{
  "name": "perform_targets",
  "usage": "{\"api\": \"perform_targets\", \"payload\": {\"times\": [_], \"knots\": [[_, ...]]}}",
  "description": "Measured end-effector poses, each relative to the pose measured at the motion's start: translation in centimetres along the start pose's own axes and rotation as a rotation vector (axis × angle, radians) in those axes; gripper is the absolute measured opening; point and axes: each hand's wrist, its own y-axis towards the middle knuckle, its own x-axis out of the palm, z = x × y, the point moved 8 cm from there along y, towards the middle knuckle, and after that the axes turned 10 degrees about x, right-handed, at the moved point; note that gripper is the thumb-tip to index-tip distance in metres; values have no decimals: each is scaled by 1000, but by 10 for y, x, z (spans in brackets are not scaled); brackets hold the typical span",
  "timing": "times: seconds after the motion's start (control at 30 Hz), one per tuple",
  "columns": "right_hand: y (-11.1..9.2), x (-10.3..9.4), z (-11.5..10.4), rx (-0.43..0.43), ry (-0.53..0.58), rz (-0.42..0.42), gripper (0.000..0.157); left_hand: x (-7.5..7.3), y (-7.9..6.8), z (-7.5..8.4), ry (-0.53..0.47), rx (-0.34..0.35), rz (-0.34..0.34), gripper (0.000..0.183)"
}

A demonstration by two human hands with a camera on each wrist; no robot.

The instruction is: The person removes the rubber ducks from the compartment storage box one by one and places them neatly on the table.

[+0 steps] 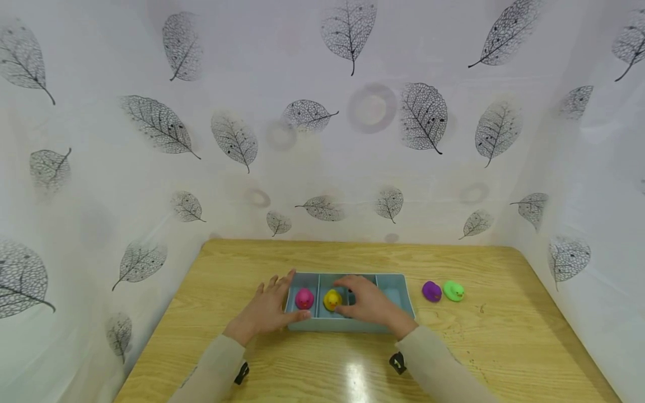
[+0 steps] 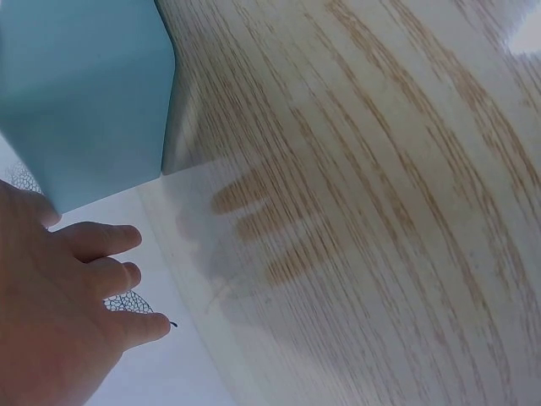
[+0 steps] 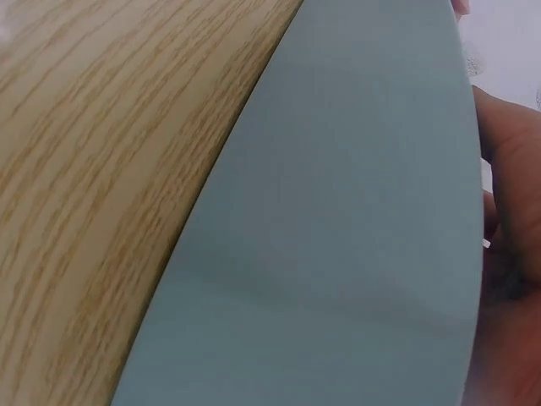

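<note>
A light blue divided box [image 1: 347, 324] sits on the wooden table. A pink rubber duck [image 1: 304, 299] lies in its leftmost compartment and a yellow rubber duck [image 1: 332, 300] in the one beside it. My left hand [image 1: 267, 308] is at the box's left end, thumb over the front rim and fingers spread outward. In the left wrist view, those fingers [image 2: 114, 275] stretch out beside the box wall. My right hand [image 1: 370, 299] reaches over the box, thumb and index finger bent close beside the yellow duck. It covers much of the third compartment.
To the right of the box, a purple rubber duck [image 1: 431, 291] and a green rubber duck [image 1: 454, 291] stand on the table [image 1: 504, 336]. A white leaf-patterned curtain [image 1: 322, 168] encloses the back and sides.
</note>
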Motion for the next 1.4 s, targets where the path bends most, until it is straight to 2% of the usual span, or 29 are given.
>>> {"api": "perform_targets", "payload": {"times": [0.3, 0.67, 0.93, 1.4], "knots": [[6, 2, -4, 1, -49, 5, 57, 0, 0, -1, 4, -2, -9, 115], [15, 8, -6, 18, -138, -31, 58, -2, 0, 2, 0, 1, -17, 113], [20, 11, -11, 53, -148, -56, 60, -2, -1, 2, -3, -3, -17, 113], [25, 16, -8, 72, -171, -47, 57, 0, -1, 0, -7, -3, -18, 113]]}}
